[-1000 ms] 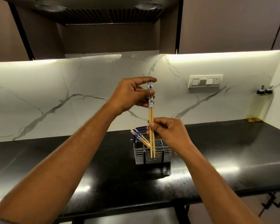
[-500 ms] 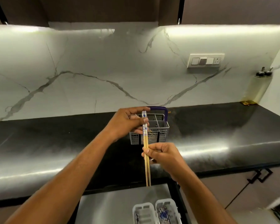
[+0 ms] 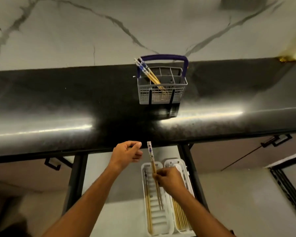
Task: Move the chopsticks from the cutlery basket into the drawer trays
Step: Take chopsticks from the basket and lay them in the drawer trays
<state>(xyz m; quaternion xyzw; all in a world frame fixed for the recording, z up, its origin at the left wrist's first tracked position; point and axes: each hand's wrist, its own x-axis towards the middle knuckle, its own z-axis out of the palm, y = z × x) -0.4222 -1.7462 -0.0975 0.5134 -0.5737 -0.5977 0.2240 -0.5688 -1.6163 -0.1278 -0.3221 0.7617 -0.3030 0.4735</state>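
The black counter (image 3: 58, 106) runs across the view with the drawer (image 3: 126, 214) pulled out below its front edge, so a pair lifted from above can travel almost straight down into storage. The basket (image 3: 162, 93) stands on the counter toward the wall, handle up, and several chopsticks (image 3: 150, 74) lean against its left end, their patterned tops out where they are easy to pick; the job, I judge, is partway through. In the drawer two white trays lie side by side, lengthways: the left tray (image 3: 143, 168) has a chopstick along its left wall, and the right tray (image 3: 183, 163) already carries a row of them, all lying lengthways with the tray. The right hand (image 3: 171, 182) is over the left tray, its grip pinched on a pair (image 3: 153, 166) at about mid-length. The pair tilts with patterned ends up toward the counter and bare tips low over the tray, probably so the tips land first and the rest can be laid down lengthways. The left hand (image 3: 126, 153) hangs just beside the pair's top, fingers loosely curled with nothing in them, apparently placed to steady it if needed.
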